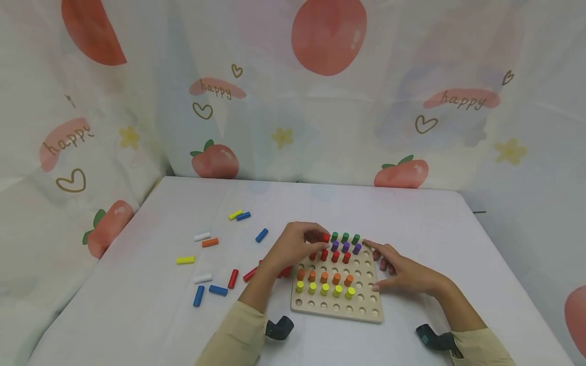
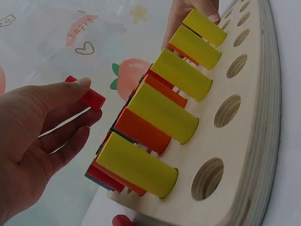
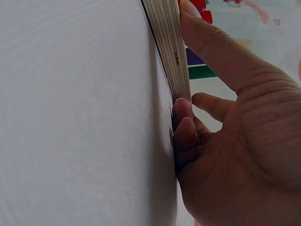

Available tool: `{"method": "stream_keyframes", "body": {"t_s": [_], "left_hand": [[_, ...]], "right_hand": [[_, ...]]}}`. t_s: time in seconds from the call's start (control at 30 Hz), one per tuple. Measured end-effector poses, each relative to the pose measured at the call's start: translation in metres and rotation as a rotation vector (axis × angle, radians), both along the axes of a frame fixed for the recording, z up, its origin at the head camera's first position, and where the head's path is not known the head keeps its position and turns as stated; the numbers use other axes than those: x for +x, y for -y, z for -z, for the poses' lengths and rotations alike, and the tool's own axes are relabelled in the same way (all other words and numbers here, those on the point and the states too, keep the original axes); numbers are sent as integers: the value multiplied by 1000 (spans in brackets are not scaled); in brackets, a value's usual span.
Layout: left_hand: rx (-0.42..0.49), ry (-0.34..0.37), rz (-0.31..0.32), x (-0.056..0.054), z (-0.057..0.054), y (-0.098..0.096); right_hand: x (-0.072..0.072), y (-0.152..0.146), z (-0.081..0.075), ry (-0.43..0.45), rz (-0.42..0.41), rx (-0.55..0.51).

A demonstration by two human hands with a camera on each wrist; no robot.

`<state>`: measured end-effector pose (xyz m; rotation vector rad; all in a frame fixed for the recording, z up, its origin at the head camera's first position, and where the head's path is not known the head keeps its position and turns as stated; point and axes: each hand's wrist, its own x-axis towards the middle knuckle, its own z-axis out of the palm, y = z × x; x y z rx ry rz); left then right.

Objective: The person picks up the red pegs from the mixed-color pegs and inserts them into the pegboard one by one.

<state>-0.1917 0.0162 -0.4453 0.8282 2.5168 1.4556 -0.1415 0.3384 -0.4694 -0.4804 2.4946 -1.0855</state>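
Observation:
Between thumb and fingers my left hand pinches a red peg, tilted near the back left of a wooden pegboard. Short rows of green pegs and purple pegs stand at the board's back. Nearer come red pegs, then orange pegs and yellow pegs toward the front. My right hand holds the board's right side, its thumb over the edge and curled fingertips low against the side.
Loose pegs lie on the white table left of the board: a yellow peg, an orange peg, a white peg, a blue peg, a red peg and several more. A patterned cloth hangs behind the table.

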Motion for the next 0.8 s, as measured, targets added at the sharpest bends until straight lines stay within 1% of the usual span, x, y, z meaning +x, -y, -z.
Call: {"method": "stream_keyframes", "body": {"t_s": [0.33,0.5,0.67,0.8], "left_hand": [[39,33,34,4,0,-17],[29,42,47,6,0,-23],[18,26,58,5,3,-30],[40,26,70,5,6,-36]], "right_hand": [[0,-1,3,-2,9,31],[0,-1,3,0,10,36],[0,-2,2,-4,-2,18],[2,-2,0,-5,-9,-9]]}}
